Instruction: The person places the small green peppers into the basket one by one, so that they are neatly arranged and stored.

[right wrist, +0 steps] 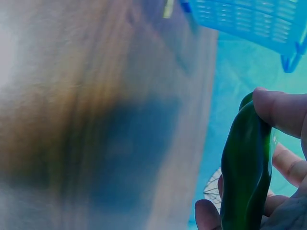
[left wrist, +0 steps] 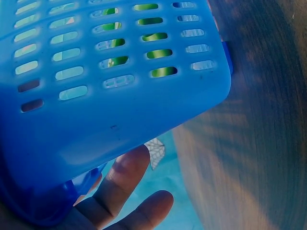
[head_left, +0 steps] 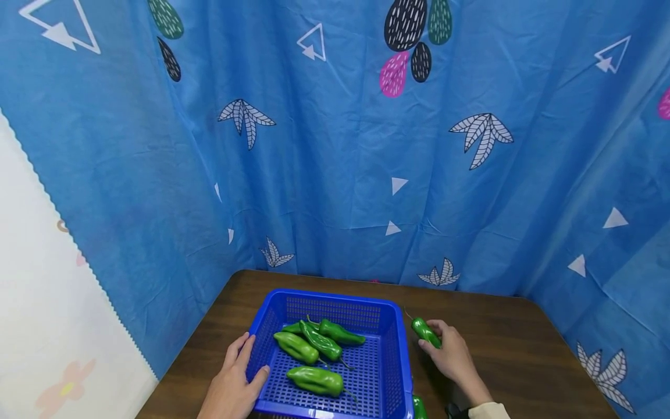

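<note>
A blue plastic basket (head_left: 335,297) with slotted walls stands on the table, several green peppers (head_left: 316,381) lying inside. My left hand (head_left: 232,378) holds its left rim, thumb over the top and fingers along the outside. In the left wrist view, two fingers (left wrist: 125,175) show beside the basket wall (left wrist: 120,124); the thumb is hidden. To the right of the basket, my right hand (head_left: 451,352) grips another green pepper (head_left: 425,331), its thin stem pointing away. The right wrist view shows this pepper (right wrist: 247,163) between thumb and fingers.
One more green pepper (head_left: 419,408) lies against the basket's near right side, partly cut off by the frame. The dark wooden table (head_left: 515,349) is bordered by a blue patterned curtain (head_left: 345,174) behind and at the sides. A white cloth (head_left: 57,279) hangs at far left.
</note>
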The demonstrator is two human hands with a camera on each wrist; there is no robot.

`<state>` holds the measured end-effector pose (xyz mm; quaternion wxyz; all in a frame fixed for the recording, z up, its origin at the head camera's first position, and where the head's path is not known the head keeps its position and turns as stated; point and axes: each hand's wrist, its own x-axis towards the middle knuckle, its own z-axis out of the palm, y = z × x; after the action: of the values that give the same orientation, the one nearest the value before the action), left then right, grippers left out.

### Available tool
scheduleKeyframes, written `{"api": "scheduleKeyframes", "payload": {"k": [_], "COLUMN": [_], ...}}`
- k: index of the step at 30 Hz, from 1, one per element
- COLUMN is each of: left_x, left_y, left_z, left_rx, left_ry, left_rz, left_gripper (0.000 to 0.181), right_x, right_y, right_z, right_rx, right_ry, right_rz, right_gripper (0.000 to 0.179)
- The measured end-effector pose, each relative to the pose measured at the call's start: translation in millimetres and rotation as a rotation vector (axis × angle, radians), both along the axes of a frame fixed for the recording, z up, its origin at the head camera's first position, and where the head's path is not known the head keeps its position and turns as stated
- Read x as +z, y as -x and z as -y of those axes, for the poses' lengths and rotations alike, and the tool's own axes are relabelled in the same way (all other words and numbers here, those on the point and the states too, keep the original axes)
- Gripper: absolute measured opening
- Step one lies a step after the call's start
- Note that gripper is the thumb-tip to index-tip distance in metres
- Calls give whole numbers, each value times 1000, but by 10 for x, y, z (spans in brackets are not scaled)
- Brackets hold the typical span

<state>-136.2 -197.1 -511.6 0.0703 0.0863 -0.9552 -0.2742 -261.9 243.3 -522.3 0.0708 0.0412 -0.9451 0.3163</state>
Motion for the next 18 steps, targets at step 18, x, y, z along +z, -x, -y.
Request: {"api": "scheduleKeyframes", "payload": {"k": [18], "left_x": [7], "left_y": [-5], "left_z": [-7], "left_rx": [-40], "left_ry": [20], "left_rz": [-67], "left_gripper": [74], "right_x": [308], "right_y": [-67], "right_z": [122], "right_rx": [30], "right_ry": [60], "right_rz": [-68], "right_gripper": [52]}}
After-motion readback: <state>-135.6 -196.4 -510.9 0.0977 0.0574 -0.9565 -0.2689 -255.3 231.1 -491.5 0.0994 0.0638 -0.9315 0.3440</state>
